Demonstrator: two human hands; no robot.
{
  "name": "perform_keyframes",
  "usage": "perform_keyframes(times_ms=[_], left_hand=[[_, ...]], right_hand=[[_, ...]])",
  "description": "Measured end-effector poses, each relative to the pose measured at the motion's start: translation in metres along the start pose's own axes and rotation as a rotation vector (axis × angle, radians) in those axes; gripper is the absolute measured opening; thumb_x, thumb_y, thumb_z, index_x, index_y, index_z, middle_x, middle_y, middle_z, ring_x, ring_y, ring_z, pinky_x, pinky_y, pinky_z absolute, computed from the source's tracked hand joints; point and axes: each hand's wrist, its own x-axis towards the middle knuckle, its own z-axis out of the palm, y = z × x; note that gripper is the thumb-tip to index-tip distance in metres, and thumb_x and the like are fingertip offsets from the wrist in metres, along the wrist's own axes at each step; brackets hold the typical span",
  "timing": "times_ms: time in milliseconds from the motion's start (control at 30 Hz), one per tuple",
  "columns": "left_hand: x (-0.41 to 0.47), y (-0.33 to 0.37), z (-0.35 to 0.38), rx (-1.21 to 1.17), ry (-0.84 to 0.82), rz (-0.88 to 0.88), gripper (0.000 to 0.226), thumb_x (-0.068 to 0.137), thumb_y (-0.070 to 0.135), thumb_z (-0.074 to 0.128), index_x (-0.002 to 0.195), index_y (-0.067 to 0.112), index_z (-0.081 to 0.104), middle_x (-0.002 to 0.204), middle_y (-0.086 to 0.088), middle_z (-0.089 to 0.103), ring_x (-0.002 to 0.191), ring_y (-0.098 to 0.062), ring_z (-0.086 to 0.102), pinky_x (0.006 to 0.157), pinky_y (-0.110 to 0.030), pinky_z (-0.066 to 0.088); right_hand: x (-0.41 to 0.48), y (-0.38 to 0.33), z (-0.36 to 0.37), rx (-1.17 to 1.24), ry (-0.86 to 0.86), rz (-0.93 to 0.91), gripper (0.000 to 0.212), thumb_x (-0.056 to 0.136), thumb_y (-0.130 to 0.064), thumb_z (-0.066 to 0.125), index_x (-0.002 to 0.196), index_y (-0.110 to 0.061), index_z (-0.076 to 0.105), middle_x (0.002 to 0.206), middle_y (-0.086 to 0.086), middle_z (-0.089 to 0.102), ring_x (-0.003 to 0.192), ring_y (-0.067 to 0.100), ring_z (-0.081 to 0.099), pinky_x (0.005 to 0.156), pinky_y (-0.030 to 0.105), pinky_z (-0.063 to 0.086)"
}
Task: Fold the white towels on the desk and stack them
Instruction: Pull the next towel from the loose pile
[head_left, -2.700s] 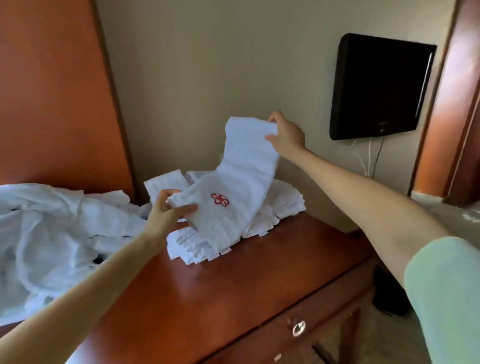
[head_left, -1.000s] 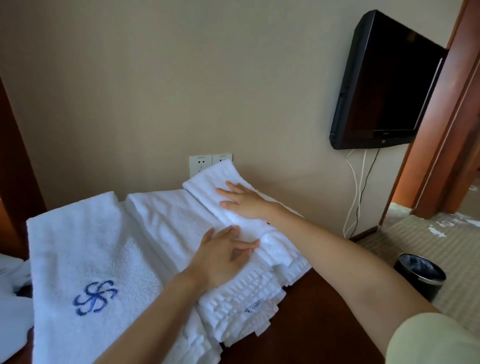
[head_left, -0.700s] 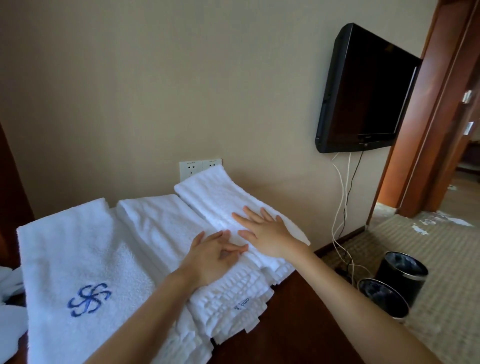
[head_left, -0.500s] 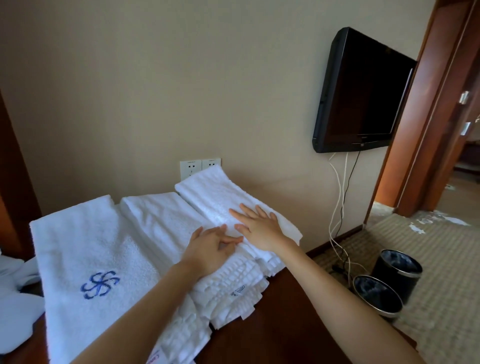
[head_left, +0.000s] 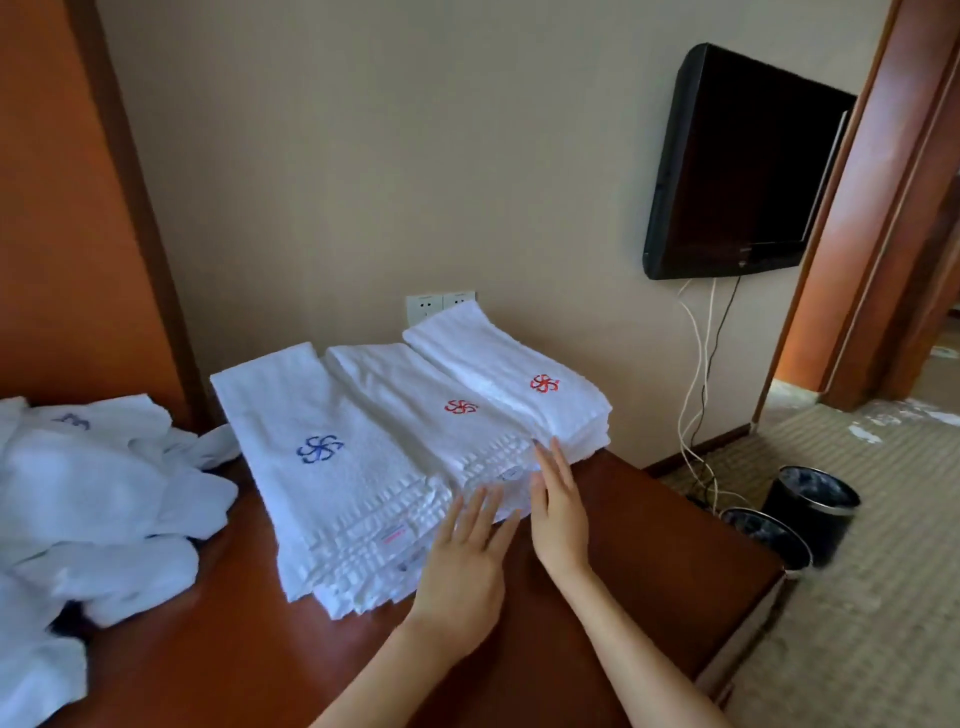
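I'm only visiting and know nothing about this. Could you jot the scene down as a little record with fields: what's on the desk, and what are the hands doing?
Place: wooden desk against a wall
Folded: blue-logo towel, middle red-logo towel, right red-logo towel, side by side
Unfolded: heap of white towels at the desk's left end
Left hand: fingers straight, at the near edge of the folded towels
Right hand: fingers straight, beside the left hand, at the same edge
Nearby: wall TV, two black bins on the floor
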Motion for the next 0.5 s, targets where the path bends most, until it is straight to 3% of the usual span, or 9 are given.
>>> perform_keyframes(times_ms=[100,133,200,267,400,500], left_hand=[[-0.058,-0.015,0.002,-0.339,-0.025,0.022,0.048,0.095,0.018,0.046,0.141,0.033,0.047,0.157,0.010,0.022,0.146,-0.003,0.012,0.116,-0.014,0.003],[-0.073,-0.023,-0.002,-0.416,0.002,-0.006,0.046,0.096,0.014,0.043,0.135,0.034,0.053,0.153,0.017,0.026,0.143,0.004,0.014,0.114,-0.009,0.007],[-0.101,-0.039,-0.014,-0.452,0.126,-0.119,0.043,0.091,0.006,0.048,0.120,0.032,0.065,0.140,0.022,0.042,0.133,0.006,0.034,0.108,-0.013,0.029],[-0.131,-0.059,-0.029,-0.445,0.254,-0.259,0.042,0.084,-0.001,0.053,0.108,0.029,0.070,0.124,0.020,0.055,0.117,0.000,0.051,0.095,-0.015,0.040],[-0.183,-0.103,-0.056,-0.374,0.534,-0.628,0.039,0.081,-0.008,0.055,0.092,0.027,0.071,0.099,0.017,0.060,0.095,-0.007,0.055,0.077,-0.020,0.042],[-0.222,-0.130,-0.071,-0.222,0.552,-0.797,0.032,0.082,-0.004,0.057,0.099,0.019,0.071,0.106,0.005,0.060,0.099,-0.019,0.055,0.075,-0.029,0.043]], right_hand=[[-0.029,-0.017,-0.002,-0.003,0.067,0.082,0.032,0.100,-0.015,0.049,0.130,-0.013,0.059,0.131,0.000,0.059,0.124,0.016,0.052,0.099,0.026,0.042],[-0.038,-0.024,-0.002,-0.010,0.082,0.076,0.027,0.099,-0.014,0.051,0.122,-0.011,0.063,0.121,0.000,0.063,0.115,0.018,0.057,0.094,0.030,0.047],[-0.057,-0.043,0.003,0.000,0.065,0.054,0.017,0.098,-0.017,0.054,0.108,-0.013,0.066,0.103,-0.005,0.064,0.098,0.017,0.062,0.081,0.031,0.051],[-0.077,-0.067,0.012,0.043,-0.028,0.026,0.013,0.097,-0.021,0.055,0.098,-0.015,0.066,0.090,-0.007,0.064,0.085,0.015,0.064,0.073,0.032,0.053],[-0.128,-0.129,0.047,0.116,-0.283,-0.115,0.019,0.096,-0.031,0.054,0.081,-0.027,0.065,0.073,-0.012,0.068,0.071,0.006,0.064,0.066,0.032,0.053],[-0.168,-0.177,0.083,0.143,-0.443,-0.267,0.024,0.096,-0.038,0.050,0.077,-0.031,0.063,0.072,-0.015,0.066,0.069,0.005,0.063,0.063,0.029,0.052]])
